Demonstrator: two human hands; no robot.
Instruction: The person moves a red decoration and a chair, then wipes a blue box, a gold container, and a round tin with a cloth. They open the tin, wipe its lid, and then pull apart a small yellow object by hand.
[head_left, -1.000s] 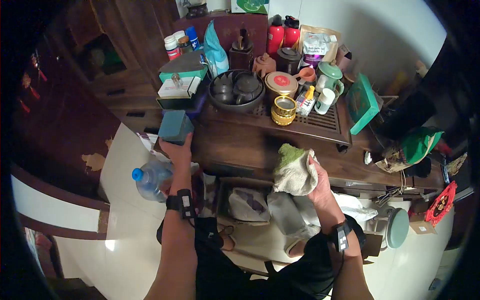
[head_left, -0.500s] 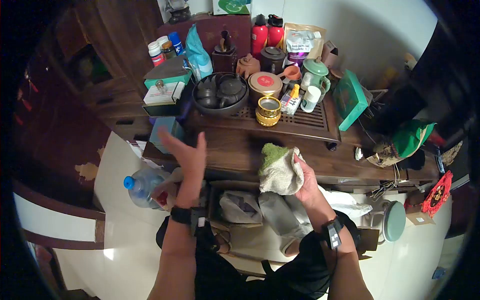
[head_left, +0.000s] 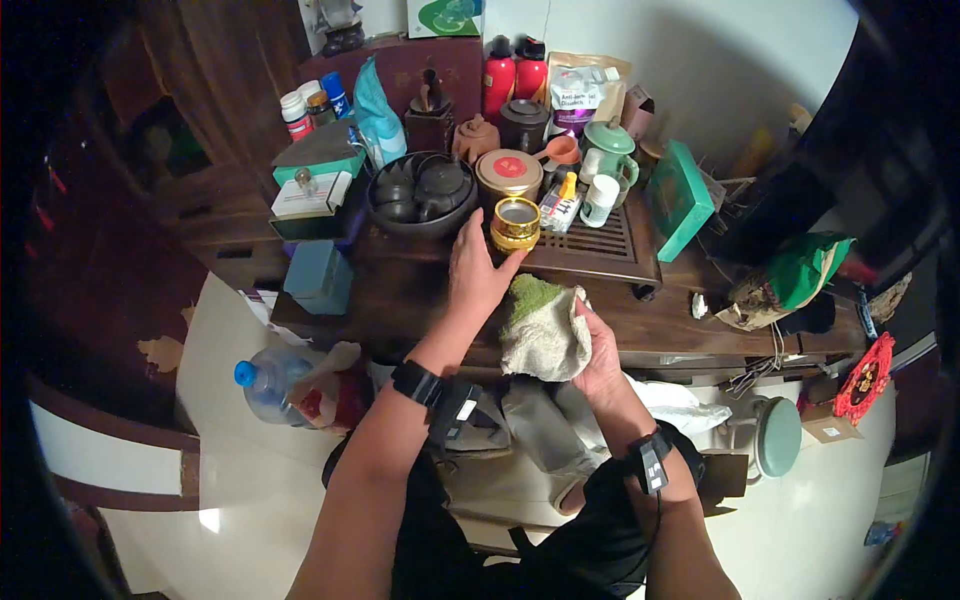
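Observation:
My left hand (head_left: 474, 272) reaches over the dark wooden table (head_left: 400, 295), fingers spread, fingertips just short of a small gold tin (head_left: 515, 223) on the slatted tea tray (head_left: 600, 250). It holds nothing. My right hand (head_left: 598, 345) grips a crumpled beige and green cloth (head_left: 540, 325) at the table's front edge. A teal box (head_left: 318, 277) stands on the table's left end, apart from both hands.
A dark bowl with teapots (head_left: 420, 195), a round tin with a red label (head_left: 508, 172), cups, bottles and a green box (head_left: 678, 198) crowd the back of the table. A plastic water bottle (head_left: 268, 385) lies on the floor at the left. A green stool (head_left: 778, 437) stands at the right.
My left hand let go of the teal box, left it on the table's left end, and swung right toward the gold tin. My right hand kept hold of the cloth.

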